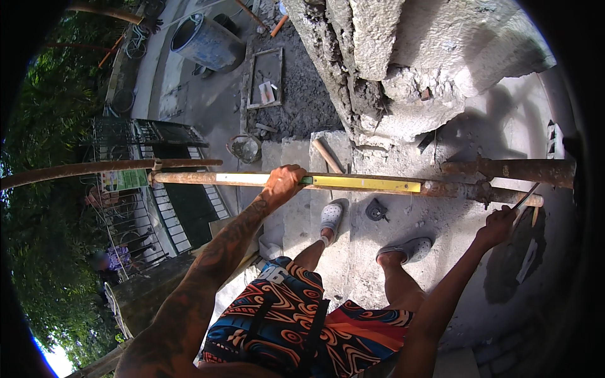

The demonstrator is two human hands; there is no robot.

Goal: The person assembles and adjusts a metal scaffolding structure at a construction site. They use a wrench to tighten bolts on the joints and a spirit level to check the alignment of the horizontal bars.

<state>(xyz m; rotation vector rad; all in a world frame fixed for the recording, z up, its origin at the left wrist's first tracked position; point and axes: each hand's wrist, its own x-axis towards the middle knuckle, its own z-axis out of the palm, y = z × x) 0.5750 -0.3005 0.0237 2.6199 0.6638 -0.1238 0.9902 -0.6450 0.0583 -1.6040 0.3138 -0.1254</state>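
My left hand (283, 183) is closed around the middle of a long yellow spirit level (365, 183), which lies along a rusty scaffold pipe (189, 178). Sunlight bleaches the level's left part to near white. At the far right, my right hand (498, 225) is closed on a thin dark tool (525, 196) that points up and right past the pipe's end. I cannot make out the tool's kind. The rough, partly plastered concrete column (409, 94) stands beyond the pipe.
Behind the pipe lie a wooden handle (328, 156) and a wooden frame (266, 79) on grey mortar. A blue drum (208, 43) stands at the far left. Near my clogs (413, 249) lies a small dark round object (377, 210). Another rusty pipe (529, 170) juts in at right.
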